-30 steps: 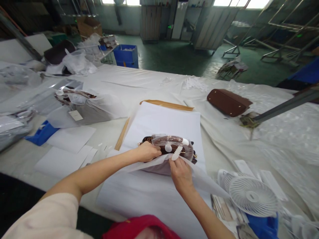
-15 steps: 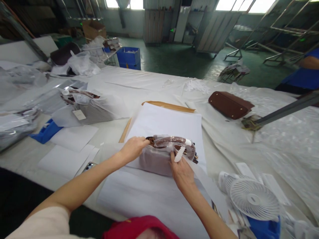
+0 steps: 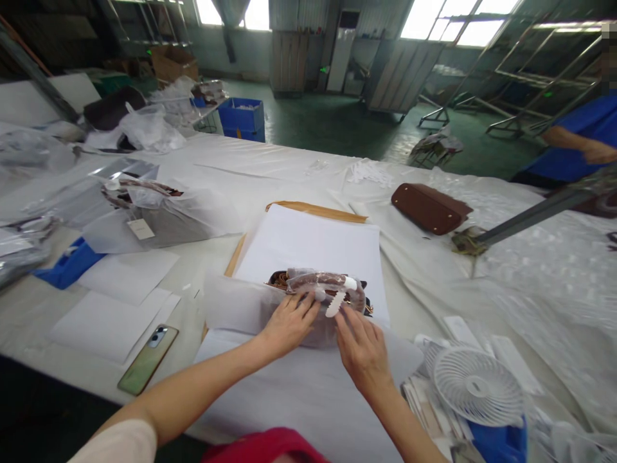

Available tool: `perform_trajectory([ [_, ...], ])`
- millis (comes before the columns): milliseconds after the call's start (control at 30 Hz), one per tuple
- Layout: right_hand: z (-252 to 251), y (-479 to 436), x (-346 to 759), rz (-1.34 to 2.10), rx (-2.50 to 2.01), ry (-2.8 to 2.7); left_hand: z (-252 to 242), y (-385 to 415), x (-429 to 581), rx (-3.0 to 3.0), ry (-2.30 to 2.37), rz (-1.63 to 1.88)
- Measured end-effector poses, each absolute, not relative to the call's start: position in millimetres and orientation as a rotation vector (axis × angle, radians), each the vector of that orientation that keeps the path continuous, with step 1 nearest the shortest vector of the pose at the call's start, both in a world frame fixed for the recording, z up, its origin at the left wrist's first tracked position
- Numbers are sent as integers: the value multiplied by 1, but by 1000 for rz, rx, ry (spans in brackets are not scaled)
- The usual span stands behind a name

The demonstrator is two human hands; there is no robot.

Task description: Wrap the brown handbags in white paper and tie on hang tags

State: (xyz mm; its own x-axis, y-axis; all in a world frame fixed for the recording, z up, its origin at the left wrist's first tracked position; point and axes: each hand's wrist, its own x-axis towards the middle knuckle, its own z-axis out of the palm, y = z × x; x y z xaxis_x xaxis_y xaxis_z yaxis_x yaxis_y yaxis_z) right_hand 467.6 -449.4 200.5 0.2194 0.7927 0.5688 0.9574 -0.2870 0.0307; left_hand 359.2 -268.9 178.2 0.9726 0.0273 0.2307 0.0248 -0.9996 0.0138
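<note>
Green floor (image 3: 308, 125) lay behind a white-covered table (image 3: 299, 183), where we made this inspection; a co-worker's blue sleeve (image 3: 588, 132) was visible at the far right.

We noted one main change over the last half second: the left hand (image 3: 289, 323) had left the left end of the bag (image 3: 324, 329) and come round to its front, near the right hand (image 3: 364, 347). We judged that the work had thereby passed from the bag's end to its front face. The phone (image 3: 148, 360), partly hidden by the left arm earlier, now lay in full view.

The left hand's fingers were slightly spread against the front, just below the handles (image 3: 318, 279). The right hand was bent, its fingertips beside a white toothed strip (image 3: 335, 305). We could not tell whether either hand pinched anything.

We found the bag on white paper (image 3: 308, 238) near the middle of the table, standing with its handles uppermost. Its body looked greyish through thin tissue (image 3: 229, 305), which stuck out loosely past the left end and, on the right, beyond the hand. The handles were brown under clear film with a white band; dark parts and gold-coloured metal showed at the uncovered top. Its underside was hidden from us.
</note>
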Motion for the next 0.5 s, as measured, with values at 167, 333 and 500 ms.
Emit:
perform_trajectory([
  [167, 194, -474, 468, -761, -2241, -1508, 190, -281, 358, 3112, 83, 313],
  [333, 192, -484, 465, -733, -2288, -1443, 192, -291, 360, 3122, 132, 274],
  [500, 158, -537, 442, -542, -2379, -1192, 185, -294, 361, 3148, 144, 223],
])
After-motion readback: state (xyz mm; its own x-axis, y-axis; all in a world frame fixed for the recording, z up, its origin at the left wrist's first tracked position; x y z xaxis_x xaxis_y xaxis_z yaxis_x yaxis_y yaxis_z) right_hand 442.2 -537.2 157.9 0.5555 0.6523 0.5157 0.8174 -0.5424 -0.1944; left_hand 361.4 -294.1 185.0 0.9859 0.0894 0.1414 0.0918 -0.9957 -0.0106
